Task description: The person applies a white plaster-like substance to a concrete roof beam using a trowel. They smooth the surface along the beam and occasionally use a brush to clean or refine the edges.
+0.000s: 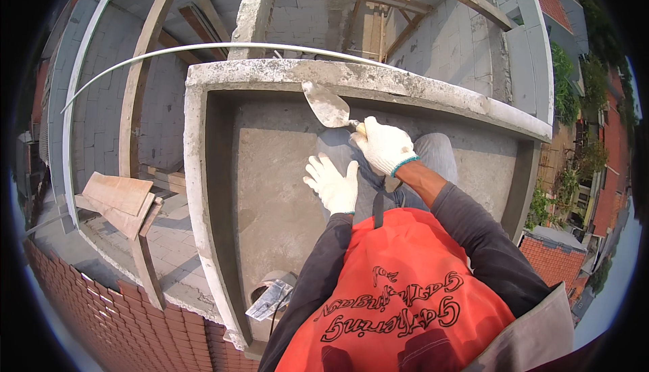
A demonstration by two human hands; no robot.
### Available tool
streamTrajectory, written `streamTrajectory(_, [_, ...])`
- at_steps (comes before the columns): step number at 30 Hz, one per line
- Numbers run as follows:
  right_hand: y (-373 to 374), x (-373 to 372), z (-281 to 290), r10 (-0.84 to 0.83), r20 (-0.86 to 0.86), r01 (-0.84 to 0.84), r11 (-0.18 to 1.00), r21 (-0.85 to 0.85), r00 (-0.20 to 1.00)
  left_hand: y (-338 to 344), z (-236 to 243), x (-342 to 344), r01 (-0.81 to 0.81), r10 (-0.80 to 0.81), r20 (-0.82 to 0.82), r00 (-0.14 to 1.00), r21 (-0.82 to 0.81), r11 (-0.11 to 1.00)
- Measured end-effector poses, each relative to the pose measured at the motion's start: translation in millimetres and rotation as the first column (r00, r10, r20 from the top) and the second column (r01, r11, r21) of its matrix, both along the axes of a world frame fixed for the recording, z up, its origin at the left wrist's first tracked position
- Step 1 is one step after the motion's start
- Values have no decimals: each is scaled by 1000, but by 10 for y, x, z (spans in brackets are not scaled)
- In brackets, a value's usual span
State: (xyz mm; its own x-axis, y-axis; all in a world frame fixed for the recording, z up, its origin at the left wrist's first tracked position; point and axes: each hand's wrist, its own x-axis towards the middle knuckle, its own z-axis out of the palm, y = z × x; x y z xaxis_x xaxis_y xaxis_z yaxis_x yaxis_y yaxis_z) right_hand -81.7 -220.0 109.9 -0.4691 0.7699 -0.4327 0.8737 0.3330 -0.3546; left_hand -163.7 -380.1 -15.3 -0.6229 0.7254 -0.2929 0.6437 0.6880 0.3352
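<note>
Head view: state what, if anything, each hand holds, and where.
The right hand holds the trowel by its handle; the left hand holds nothing.

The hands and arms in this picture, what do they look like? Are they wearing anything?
Yes! The left hand and right hand both wear off-white cloth gloves. The right glove's cuff has teal trim. The long sleeves are dark grey and look plain. The left one reaches the glove; the right one leaves some bare forearm showing.

Black script lettering (391, 311) runs across the orange-red top's front (409, 253).
</note>
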Motion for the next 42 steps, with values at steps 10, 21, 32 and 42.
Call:
streamTrajectory(10, [104,874,48,-133,90,130,991,40,987,-19,-24,7,-18,18,0,1000,34,999])
streamTrajectory(21, [448,2037,-8,-340,43,337,939,64,940,75,-51,101,4,-4,-35,999,15,1000])
streamTrajectory(32, [695,2388,67,-359,9,358,931,67,933,78,-8,123,46,-52,-92,994,-70,996])
streamTrajectory(42, [608,2468,257,-257,55,258,966,-16,965,88,62,161,60,-73,-97,993,-138,989])
